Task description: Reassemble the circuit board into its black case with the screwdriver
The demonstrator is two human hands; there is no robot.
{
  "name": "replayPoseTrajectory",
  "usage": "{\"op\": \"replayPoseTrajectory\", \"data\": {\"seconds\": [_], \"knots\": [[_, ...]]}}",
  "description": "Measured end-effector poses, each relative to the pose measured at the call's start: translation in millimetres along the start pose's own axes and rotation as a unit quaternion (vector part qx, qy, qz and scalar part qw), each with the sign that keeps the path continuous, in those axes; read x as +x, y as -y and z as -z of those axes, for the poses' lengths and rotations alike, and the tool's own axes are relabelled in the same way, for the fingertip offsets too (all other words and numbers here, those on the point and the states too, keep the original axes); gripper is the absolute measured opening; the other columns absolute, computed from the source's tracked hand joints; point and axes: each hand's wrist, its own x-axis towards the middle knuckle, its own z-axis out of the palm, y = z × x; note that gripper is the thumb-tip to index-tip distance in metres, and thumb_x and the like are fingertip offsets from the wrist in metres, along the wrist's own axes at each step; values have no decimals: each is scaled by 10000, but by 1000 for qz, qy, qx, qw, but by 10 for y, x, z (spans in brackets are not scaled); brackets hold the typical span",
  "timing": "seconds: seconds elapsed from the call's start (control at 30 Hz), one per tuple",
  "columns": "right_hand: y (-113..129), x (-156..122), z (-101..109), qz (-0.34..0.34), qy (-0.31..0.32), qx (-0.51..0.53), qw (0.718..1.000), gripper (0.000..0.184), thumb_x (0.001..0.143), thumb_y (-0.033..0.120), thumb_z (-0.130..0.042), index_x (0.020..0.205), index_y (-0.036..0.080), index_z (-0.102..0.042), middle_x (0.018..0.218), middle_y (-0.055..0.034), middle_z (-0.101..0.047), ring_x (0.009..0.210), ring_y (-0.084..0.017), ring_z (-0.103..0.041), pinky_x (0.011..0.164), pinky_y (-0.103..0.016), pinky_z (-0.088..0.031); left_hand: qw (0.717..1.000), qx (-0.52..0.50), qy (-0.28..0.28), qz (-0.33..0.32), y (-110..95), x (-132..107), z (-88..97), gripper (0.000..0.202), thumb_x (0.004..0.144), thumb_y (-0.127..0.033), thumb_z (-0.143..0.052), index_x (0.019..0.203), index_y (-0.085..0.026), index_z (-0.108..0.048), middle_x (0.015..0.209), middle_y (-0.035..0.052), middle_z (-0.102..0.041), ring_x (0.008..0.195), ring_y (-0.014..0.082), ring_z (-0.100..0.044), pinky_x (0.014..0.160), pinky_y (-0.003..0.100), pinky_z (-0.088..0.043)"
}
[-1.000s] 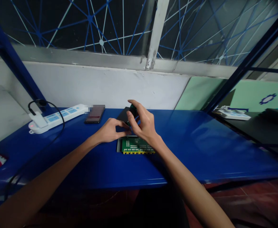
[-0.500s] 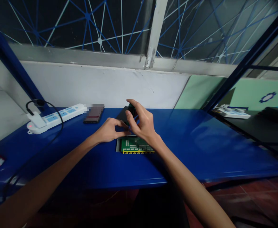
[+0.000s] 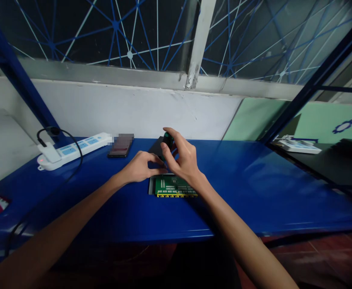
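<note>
A green circuit board [image 3: 172, 188] lies on a grey plate on the blue table [image 3: 254, 188]. My right hand [image 3: 183, 158] hovers over the board's far end, fingers curled round a small dark tool with a green top [image 3: 167, 141], held upright. My left hand [image 3: 141, 166] rests at the board's far left corner, thumb and fingers pinched together close to the tool's lower end; what they pinch is hidden. A flat black object [image 3: 156, 147] lies behind the hands.
A white power strip [image 3: 73, 149] with a plugged-in adapter and black cable sits at the back left. A dark phone [image 3: 121, 146] lies beside it. A white wall rises behind the table. A neighbouring dark table [image 3: 323, 160] with white items stands to the right.
Both hands stay at the board with only slight shifts of the fingers; the view itself wobbles a little.
</note>
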Motion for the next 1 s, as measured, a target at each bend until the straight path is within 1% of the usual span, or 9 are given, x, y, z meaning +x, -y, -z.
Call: {"op": "replayPoseTrajectory", "data": {"seconds": [0.13,0.33,0.47,0.57,0.67,0.83,0.9,1.0], "knots": [[-1,-4,-4,-5,-4,-3,1000,415,937,334,-435,1319,174,-462,934,-40,-639,669,-125,-585,593,-271,-483,1000,-4,8,7,0,4,-8,168,783,-253,-647,879,-166,-753,898,62,-746,878,211,-680,867,338,-494],[11,-4,17,-7,4,-1,1000,415,942,299,-389,1339,192,-447,964,-41,-640,677,-127,-591,598,-274,-489,999,5,36,-15,-20,0,2,205,827,-251,-605,960,-179,-744,965,57,-741,886,202,-678,856,334,-496],[1,-7,3,-13,-9,-12,1000,414,935,328,-413,1327,200,-452,950,-45,-644,696,-141,-601,602,-283,-491,1000,12,19,-6,-6,-8,-19,201,809,-290,-655,938,-165,-744,964,71,-739,921,217,-676,864,340,-496],[-2,-6,-9,-16,-20,-15,1000,419,926,361,-449,1311,197,-466,912,-39,-639,674,-139,-596,597,-284,-486,1000,0,8,5,18,-8,-33,198,803,-297,-666,914,-156,-748,939,79,-741,921,217,-676,869,333,-494],[-3,-6,-5,-13,-18,-15,1000,434,923,372,-460,1316,188,-468,927,-43,-634,677,-137,-591,604,-285,-483,1000,-2,14,2,20,-3,-34,182,803,-271,-650,905,-162,-753,927,73,-740,914,213,-675,880,334,-489],[-7,-13,5,-1,-5,-6,1000,430,942,329,-401,1344,182,-439,964,-54,-639,714,-142,-595,614,-279,-484,1000,-5,29,-5,-25,6,-22,187,810,-238,-616,904,-161,-758,919,63,-741,868,205,-677,864,329,-493],[-6,-13,-1,0,-7,-3,1000,417,944,326,-404,1334,186,-448,949,-50,-644,687,-135,-590,612,-277,-483,999,-5,39,1,-39,8,-16,186,811,-223,-607,899,-161,-758,928,62,-742,857,203,-676,850,326,-496],[-4,-8,-14,-2,-22,-15,1000,396,931,369,-451,1289,206,-491,886,-35,-637,606,-121,-553,578,-278,-468,999,-3,52,2,-48,9,-11,179,819,-223,-605,897,-171,-758,945,58,-743,874,203,-675,850,324,-494]]}}
